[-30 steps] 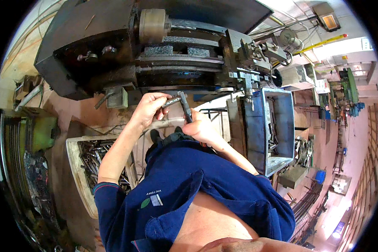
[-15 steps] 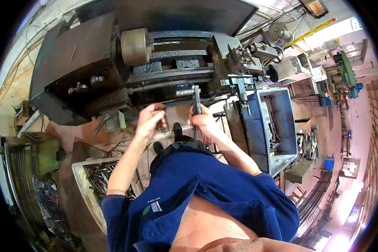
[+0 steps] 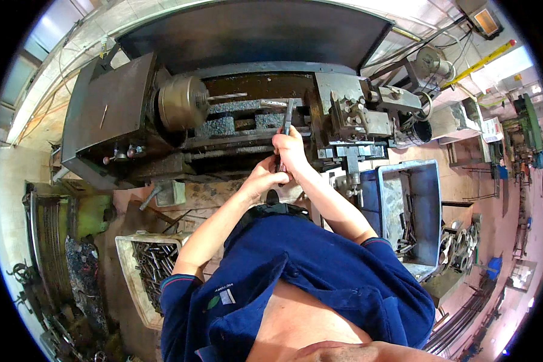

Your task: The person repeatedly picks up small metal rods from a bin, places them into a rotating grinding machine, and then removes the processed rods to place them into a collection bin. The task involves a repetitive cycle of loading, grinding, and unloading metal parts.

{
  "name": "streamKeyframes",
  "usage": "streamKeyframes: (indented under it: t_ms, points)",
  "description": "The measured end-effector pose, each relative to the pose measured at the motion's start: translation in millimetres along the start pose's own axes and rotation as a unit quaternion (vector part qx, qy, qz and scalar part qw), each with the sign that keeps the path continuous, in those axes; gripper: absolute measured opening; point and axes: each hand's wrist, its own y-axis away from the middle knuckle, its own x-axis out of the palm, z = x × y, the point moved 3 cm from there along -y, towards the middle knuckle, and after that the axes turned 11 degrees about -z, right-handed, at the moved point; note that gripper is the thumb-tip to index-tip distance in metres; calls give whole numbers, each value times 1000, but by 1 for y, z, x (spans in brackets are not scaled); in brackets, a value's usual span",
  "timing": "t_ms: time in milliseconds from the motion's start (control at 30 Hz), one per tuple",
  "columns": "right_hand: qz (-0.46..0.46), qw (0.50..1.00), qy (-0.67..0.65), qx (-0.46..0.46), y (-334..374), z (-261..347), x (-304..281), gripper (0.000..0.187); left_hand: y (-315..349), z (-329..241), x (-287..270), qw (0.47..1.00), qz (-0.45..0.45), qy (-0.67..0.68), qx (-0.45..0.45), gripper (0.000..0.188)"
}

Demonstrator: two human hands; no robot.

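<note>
My right hand [image 3: 291, 148] is closed round a long, narrow grey metal tool [image 3: 289, 111], plier-like, though I cannot make out its exact kind. The tool points away from me over the lathe bed [image 3: 241, 140]. A short shiny rod [image 3: 274, 104] lies crosswise at its far end, apparently gripped there. My left hand [image 3: 264, 182] is closed just below the right one, its fingers at the tool's dark near end [image 3: 278, 164]. Left of the tool, the lathe chuck [image 3: 183, 104] carries a thin metal rod [image 3: 228, 96] pointing right.
To the right stand the lathe carriage and tool post [image 3: 361, 117]. A blue bin [image 3: 437, 217] with metal rods stands at right, and a pale crate [image 3: 127, 253] full of metal pieces at lower left. Metal chips [image 3: 217, 127] lie on the bed. A dark splash guard [image 3: 253, 36] rises behind.
Both hands have moved away from me toward the lathe. The right carries the tool and rod over the bed. The left has come across to the tool. My view has shifted.
</note>
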Motion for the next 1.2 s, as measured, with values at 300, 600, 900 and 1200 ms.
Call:
streamKeyframes:
  t_ms: [300,600,900,1200]
  points:
    - [47,999,17,11,-6,17,6,36,-22,-8,3,999,22,36,-1,53]
    - [9,995,99,-17,-15,22,25,21,-17,-28,-6,998,37,9,-41,47]
    - [24,991,130,-3,-5,16,74,16,-4,-29,-49,998,-3,46,-33,37]
    - [-10,992,126,9,-3,17,72,15,-10,-22,-50,999,42,33,8,37]
